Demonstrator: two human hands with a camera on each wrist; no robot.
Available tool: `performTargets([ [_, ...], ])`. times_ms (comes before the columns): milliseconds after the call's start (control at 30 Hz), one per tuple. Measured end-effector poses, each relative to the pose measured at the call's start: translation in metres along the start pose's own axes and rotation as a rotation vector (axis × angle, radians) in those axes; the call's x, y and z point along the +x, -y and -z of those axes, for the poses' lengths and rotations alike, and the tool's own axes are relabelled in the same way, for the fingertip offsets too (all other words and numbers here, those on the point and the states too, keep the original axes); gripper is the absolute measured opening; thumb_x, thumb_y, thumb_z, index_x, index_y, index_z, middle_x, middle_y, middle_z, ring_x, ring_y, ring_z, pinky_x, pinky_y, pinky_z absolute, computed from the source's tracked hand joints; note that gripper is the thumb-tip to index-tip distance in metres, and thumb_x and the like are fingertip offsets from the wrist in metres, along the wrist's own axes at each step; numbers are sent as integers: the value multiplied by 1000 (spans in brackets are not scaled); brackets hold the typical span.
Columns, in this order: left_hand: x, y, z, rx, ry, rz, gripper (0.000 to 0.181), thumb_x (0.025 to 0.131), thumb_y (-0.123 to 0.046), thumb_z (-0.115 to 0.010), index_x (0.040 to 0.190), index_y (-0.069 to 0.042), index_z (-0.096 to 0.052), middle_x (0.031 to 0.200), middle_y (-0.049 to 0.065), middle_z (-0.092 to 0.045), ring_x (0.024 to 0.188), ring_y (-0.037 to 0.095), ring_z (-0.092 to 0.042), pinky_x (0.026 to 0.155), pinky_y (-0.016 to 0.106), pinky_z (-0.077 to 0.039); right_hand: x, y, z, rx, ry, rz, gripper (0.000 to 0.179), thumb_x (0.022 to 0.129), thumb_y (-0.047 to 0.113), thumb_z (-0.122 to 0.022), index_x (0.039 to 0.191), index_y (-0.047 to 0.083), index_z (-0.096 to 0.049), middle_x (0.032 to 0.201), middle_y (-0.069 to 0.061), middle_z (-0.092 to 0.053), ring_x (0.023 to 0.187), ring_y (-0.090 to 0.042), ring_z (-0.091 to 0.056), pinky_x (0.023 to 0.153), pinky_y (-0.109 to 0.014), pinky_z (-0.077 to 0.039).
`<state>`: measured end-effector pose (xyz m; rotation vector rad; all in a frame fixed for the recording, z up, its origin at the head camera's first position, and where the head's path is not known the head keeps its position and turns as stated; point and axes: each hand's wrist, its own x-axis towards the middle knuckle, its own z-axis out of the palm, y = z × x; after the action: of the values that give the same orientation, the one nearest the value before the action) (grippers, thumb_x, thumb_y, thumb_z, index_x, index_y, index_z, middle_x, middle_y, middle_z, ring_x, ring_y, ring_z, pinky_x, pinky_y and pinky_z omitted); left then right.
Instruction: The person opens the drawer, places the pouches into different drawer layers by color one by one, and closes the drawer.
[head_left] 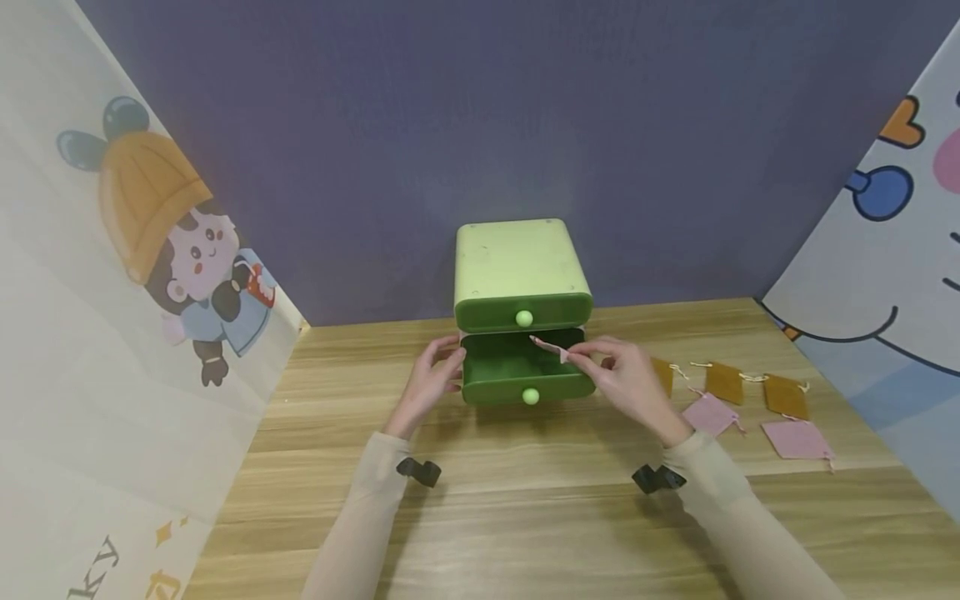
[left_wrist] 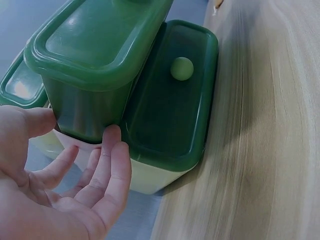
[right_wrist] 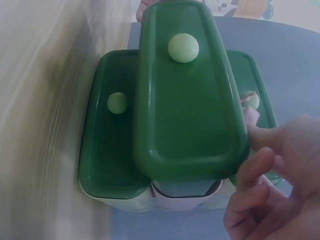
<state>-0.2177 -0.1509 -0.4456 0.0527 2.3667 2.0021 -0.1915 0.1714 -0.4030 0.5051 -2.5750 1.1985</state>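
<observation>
Head view: pink pouch [head_left: 553, 348], probably light and floppy, best gripped by an edge, is being pinched by the right hand [head_left: 626, 377] around one o'clock over the pulled-out drawer [head_left: 491, 391]; its nine o'clock side's being touched by the loose left hand [head_left: 431, 383]

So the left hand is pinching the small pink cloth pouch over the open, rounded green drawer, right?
Not quite: it isn't the left hand. The head view shows the right hand pinching the small pink cloth pouch over the open, rounded green drawer.
</observation>
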Motion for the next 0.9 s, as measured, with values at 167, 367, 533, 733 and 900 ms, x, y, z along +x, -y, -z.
performTargets([
  [167, 0, 1, 0, -2, 1, -3, 53, 109, -33, -62, 155, -9, -50, 146, 25, -60, 100, 29, -73, 85, 39, -65, 4, 1, 0, 13, 56, -48, 20, 101, 28, -76, 111, 13, -84, 107, -11, -80, 41, -7, -42, 39, -26, -32],
  [367, 0, 1, 0, -3, 0, -2, 54, 109, -33, -62, 156, -9, -50, 147, 26, -59, 98, 26, -73, 86, 39, -65, 7, 2, 1, 26, 101, -95, 21, 102, 30, -75, 112, 14, -83, 82, -6, -79, 40, -8, -41, 39, -25, -29],
  [533, 0, 1, 0, -6, 0, 1, 54, 109, -32, -62, 156, -9, -49, 148, 26, -58, 99, 27, -72, 84, 35, -65, 9, 2, 2, 33, 127, -113, 20, 101, 33, -75, 113, 18, -83, 74, -2, -77, 41, -8, -36, 40, -25, -29],
  [733, -1, 3, -1, -5, 0, -1, 55, 109, -32, -62, 157, -8, -48, 148, 26, -58, 102, 30, -73, 85, 35, -65, 12, 3, 2, 44, 147, -136, 23, 100, 36, -76, 111, 17, -83, 90, -7, -81, 45, -8, -37, 42, -23, -28],
  [900, 0, 3, -1, 3, -4, -8, 55, 109, -33, -62, 156, -8, -49, 147, 26, -59, 100, 29, -73, 85, 36, -65, 15, 2, 0, 42, 147, -131, 22, 98, 36, -78, 108, 17, -84, 96, -8, -82, 49, -8, -35, 45, -23, -27],
])
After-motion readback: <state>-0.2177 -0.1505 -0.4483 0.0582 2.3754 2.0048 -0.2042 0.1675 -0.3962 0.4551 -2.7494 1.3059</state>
